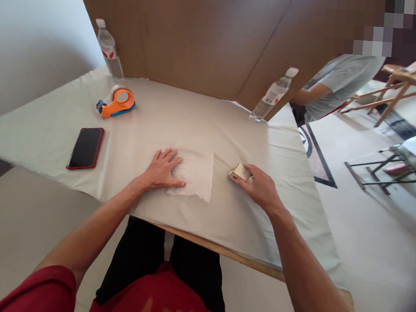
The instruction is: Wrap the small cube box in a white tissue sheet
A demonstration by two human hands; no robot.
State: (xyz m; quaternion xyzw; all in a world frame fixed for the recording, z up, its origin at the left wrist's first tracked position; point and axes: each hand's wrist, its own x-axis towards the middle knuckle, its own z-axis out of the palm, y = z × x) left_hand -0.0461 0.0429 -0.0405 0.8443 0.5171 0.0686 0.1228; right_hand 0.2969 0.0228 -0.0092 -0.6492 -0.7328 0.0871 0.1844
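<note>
A whitish translucent sheet (197, 174), perhaps bubble wrap, lies flat on the covered table, its near edge ragged. My left hand (163, 171) rests on the sheet's left part with fingers spread. To the right of the sheet, my right hand (259, 184) grips a small pale-gold box (238, 171) between thumb and fingers. The box is tilted, close to the table surface; whether it touches the cloth I cannot tell. Part of the box is hidden by my fingers.
An orange tape dispenser (121, 103) and a phone with a red edge (86, 148) lie on the left. Two water bottles (110, 51) (274, 95) stand against a tall brown cardboard panel (202, 37). Beyond it, a person in a grey shirt (341, 84) sits at right.
</note>
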